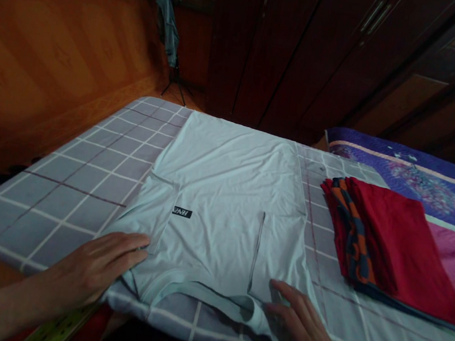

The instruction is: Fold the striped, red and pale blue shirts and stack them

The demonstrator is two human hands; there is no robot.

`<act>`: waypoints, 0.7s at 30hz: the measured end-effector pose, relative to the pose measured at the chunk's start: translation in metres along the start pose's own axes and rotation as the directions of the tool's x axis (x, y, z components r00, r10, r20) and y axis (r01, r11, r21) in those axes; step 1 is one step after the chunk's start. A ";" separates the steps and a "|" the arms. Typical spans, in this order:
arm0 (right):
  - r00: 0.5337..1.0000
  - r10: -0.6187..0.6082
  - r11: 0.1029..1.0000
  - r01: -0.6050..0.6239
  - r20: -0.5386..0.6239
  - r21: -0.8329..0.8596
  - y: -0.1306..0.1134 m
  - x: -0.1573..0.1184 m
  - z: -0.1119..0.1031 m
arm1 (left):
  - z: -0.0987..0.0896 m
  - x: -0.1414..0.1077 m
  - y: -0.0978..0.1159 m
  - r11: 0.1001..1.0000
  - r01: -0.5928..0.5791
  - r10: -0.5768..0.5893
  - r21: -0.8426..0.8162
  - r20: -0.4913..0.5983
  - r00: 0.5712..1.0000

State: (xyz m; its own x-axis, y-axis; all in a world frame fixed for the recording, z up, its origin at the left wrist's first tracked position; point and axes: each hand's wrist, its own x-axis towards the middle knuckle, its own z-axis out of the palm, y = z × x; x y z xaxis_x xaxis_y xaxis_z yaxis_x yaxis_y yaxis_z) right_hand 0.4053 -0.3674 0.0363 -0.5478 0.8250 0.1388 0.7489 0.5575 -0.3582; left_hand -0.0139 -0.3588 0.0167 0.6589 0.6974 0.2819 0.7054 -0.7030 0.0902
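Observation:
A pale T-shirt (228,165) lies spread on the bed, its neckline towards me and its hem at the far side. Both sleeves are folded inward over the body, and a small black label (182,212) with white letters shows near the left sleeve. My left hand (99,265) rests on the shirt's left shoulder, fingers stretched out flat. At the right shoulder, beside the collar, my right hand (306,334) touches the cloth with its fingers apart. Its thumb is partly lost in shadow near the bed's edge.
To the right sits a pile of folded clothes (404,240), red with an orange-and-dark patterned piece. The bed has a grey checked sheet (95,174); beyond the pile is a purple floral cover (421,175). A dark wardrobe (295,50) and a stand with hanging cloth (169,29) are behind.

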 end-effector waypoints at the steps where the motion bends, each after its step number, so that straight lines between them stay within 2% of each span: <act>1: 1.000 -0.028 0.999 0.028 -0.009 -0.033 0.003 -0.003 0.004 | 0.000 0.001 0.001 1.000 -0.004 0.004 0.020 -0.018 1.000; 5: 0.990 -0.120 0.991 0.116 -0.071 -0.063 0.007 -0.008 0.010 | -0.005 0.006 0.004 1.000 0.009 -0.008 0.012 -0.091 0.996; 9: 0.976 -0.134 0.988 0.145 -0.170 0.052 0.005 -0.005 0.004 | -0.006 0.003 -0.002 0.999 -0.018 0.020 0.041 -0.030 0.999; 14: 0.992 -0.095 0.986 0.105 -0.081 0.129 0.009 -0.008 -0.003 | 0.004 -0.012 -0.009 1.000 0.026 -0.027 -0.013 -0.107 0.994; 18: 0.996 -0.055 0.992 0.063 -0.074 0.111 0.014 -0.017 -0.020 | 0.003 -0.019 -0.013 0.995 0.008 -0.016 -0.098 -0.087 0.996; 21: 0.994 -0.100 0.981 0.107 -0.053 0.160 0.011 -0.015 -0.033 | -0.003 -0.022 -0.014 0.988 0.013 -0.024 -0.153 -0.071 0.997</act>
State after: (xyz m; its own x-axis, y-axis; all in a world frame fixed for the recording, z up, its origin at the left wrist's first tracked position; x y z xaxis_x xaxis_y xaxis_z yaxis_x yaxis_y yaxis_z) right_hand 0.4343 -0.3708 0.0608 -0.5994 0.7689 0.2228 0.6162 0.6208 -0.4847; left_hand -0.0395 -0.3648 0.0124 0.6212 0.7027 0.3468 0.6658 -0.7067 0.2393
